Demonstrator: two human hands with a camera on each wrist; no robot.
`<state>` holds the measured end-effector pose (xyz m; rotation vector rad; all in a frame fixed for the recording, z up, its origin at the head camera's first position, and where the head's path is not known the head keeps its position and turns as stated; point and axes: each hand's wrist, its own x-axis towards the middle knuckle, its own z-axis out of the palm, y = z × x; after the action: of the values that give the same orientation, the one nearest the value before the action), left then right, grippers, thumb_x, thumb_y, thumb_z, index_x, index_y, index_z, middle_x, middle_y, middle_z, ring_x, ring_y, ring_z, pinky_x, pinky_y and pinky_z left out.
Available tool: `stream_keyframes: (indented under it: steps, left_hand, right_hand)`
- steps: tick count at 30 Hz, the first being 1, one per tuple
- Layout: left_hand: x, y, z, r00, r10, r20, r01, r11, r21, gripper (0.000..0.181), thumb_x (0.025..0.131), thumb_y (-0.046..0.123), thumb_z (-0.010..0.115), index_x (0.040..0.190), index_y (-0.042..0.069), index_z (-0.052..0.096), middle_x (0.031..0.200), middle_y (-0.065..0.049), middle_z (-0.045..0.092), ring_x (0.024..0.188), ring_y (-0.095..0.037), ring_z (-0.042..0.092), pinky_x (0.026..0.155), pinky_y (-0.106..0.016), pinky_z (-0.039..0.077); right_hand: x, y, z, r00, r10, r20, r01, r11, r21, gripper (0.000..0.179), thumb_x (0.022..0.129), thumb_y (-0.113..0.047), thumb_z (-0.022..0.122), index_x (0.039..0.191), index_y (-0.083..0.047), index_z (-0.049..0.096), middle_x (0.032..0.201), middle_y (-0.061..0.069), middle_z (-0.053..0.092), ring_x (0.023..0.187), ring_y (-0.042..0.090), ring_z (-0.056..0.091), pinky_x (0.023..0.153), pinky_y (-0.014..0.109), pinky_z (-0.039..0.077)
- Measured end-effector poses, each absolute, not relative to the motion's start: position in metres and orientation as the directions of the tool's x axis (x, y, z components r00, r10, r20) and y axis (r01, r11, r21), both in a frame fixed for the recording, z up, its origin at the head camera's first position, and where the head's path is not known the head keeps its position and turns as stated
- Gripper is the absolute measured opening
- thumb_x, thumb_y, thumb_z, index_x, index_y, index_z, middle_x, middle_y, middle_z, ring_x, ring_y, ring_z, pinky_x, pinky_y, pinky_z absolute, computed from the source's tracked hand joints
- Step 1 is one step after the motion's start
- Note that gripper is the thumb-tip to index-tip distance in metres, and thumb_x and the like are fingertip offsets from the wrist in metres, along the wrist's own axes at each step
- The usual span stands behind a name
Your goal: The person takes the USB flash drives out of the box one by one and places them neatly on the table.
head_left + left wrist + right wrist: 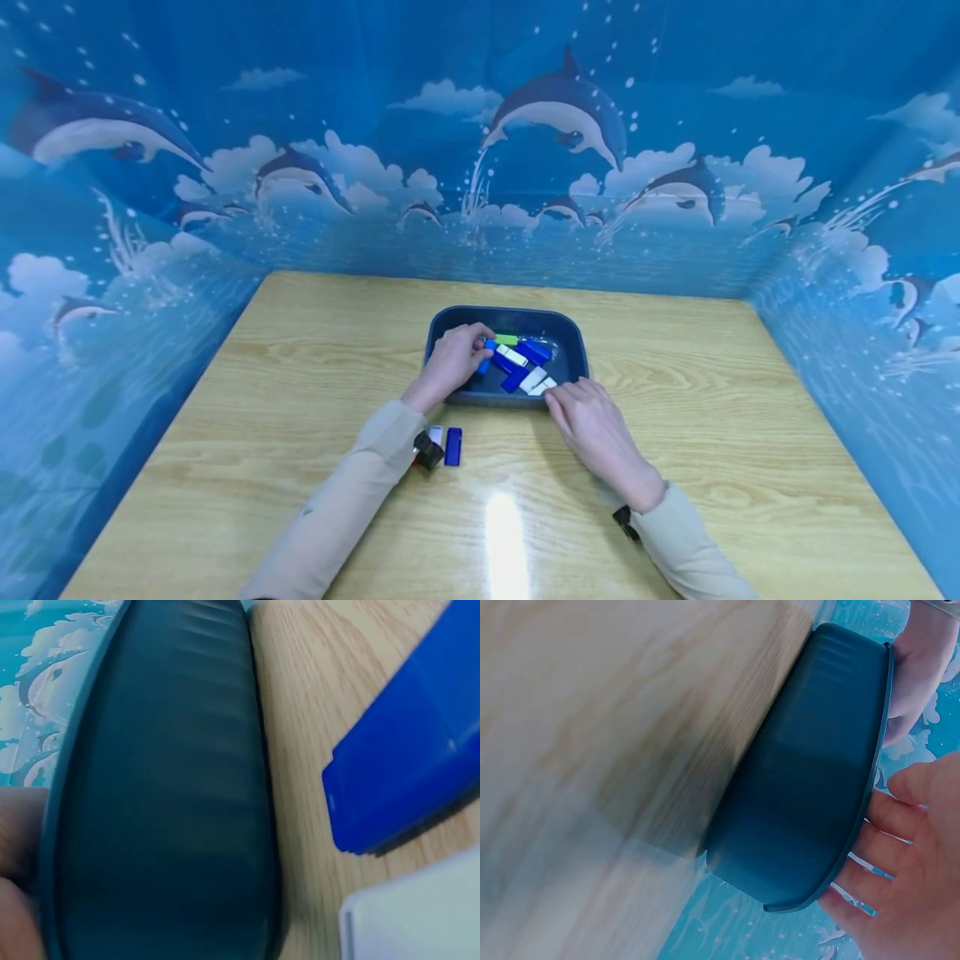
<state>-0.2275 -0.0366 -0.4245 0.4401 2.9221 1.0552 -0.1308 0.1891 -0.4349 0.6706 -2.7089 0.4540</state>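
Note:
A dark blue plastic bin point(510, 401) stands on the table with several small flat oblong pieces inside, blue, white and one green point(507, 340). Over the bin's left side is my left hand point(459, 354), its thumb and fingertips pinching a bright blue oblong piece point(487, 350). My right hand point(591, 417) is at the bin's front right corner. In the right wrist view its fingers point(881, 847) reach over the rim, loosely extended, with nothing held between them. The far wall of the bin hides part of the left hand there.
On the table point(337, 333) in front of the bin lie a blue oblong piece point(453, 447) and a white one point(436, 434), partly covered by the left wrist's camera point(428, 452). A blue dolphin-print curtain point(450, 208) surrounds the table at the back and sides.

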Motion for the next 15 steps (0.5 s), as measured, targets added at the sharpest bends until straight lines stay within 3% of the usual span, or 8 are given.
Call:
stream_keyframes:
  steps: [4,15]
  left_hand:
    - [-0.223,-0.04,-0.42,-0.965,0.232,0.12,0.252,0.708,0.66,0.021,0.097,0.014,0.071,0.118,0.01,0.07,0.101,-0.008,0.073,0.089,-0.02,0.07,0.076,-0.034,0.06]
    - [-0.182,-0.051,-0.396,-0.954,0.262,0.147,0.278,0.58,0.766,0.025,0.096,0.017,0.071,0.12,0.014,0.068,0.103,-0.003,0.073,0.082,-0.014,0.069,0.067,-0.026,0.059]
  right_hand:
    - [-0.131,0.189,-0.436,-0.838,-0.396,0.376,-0.497,0.838,-0.225,0.023,0.104,-0.019,0.057,0.102,-0.004,0.074,0.096,0.009,0.075,0.096,0.028,0.071,0.11,0.055,0.043]
    - [-0.13,0.189,-0.434,-0.838,-0.394,0.377,-0.496,0.838,-0.228,0.023,0.104,-0.019,0.057,0.103,-0.004,0.074,0.096,0.009,0.075,0.096,0.028,0.071,0.11,0.055,0.043]
